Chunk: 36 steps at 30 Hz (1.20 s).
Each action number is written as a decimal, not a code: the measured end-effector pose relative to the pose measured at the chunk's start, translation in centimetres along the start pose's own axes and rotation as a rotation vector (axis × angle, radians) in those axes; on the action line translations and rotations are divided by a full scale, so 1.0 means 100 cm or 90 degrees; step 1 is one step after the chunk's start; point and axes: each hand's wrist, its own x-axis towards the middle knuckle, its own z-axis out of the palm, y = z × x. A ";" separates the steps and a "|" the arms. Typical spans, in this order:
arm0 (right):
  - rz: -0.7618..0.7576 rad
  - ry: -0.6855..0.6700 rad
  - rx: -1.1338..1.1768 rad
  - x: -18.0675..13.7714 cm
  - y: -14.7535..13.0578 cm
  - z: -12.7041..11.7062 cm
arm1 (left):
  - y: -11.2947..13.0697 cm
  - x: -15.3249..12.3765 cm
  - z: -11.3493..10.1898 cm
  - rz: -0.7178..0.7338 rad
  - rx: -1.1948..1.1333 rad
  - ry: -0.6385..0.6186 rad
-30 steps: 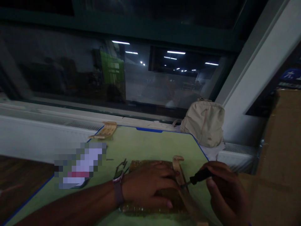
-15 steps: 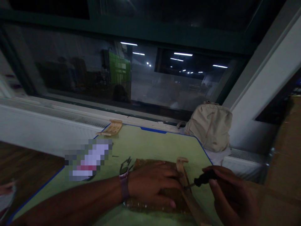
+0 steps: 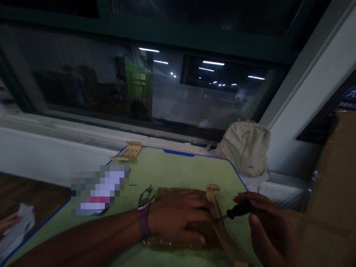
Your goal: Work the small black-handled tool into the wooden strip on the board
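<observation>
My left hand [image 3: 178, 218] lies flat with its fingers spread over a brown block wrapped in clear plastic or tape [image 3: 204, 230]. Its fingertips touch a curved wooden strip [image 3: 214, 202] that runs along the block's right side. In my right hand [image 3: 269, 222] is a black-handled screwdriver [image 3: 237, 210], held between thumb and fingers. The screwdriver's shaft points left, with its tip at the wooden strip near my left fingertips. What the tip meets there is too dark to make out.
Thin dark pieces [image 3: 147, 193] lie beside my watch. A pixelated object [image 3: 102, 189] is on the green tabletop [image 3: 164, 167], left. Slotted wooden pieces [image 3: 130, 151] sit at the far left corner. A beige backpack [image 3: 244, 148] stands behind; cardboard [image 3: 330, 178] rises right. Another person's hand [image 3: 9, 224] holds white material.
The view has shifted slightly. My right hand's fingers have moved a little on the screwdriver handle, its tip staying at the strip. At left, the other person's hand and white material show more.
</observation>
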 end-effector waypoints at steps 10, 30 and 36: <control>-0.019 -0.037 0.025 0.008 -0.007 0.001 | 0.001 0.002 -0.001 0.010 0.024 -0.003; -0.031 -0.047 -0.020 0.003 -0.008 -0.007 | -0.001 0.001 0.004 0.032 0.030 0.037; -0.043 -0.100 -0.148 -0.006 -0.002 -0.022 | -0.002 0.001 0.005 0.023 0.021 0.042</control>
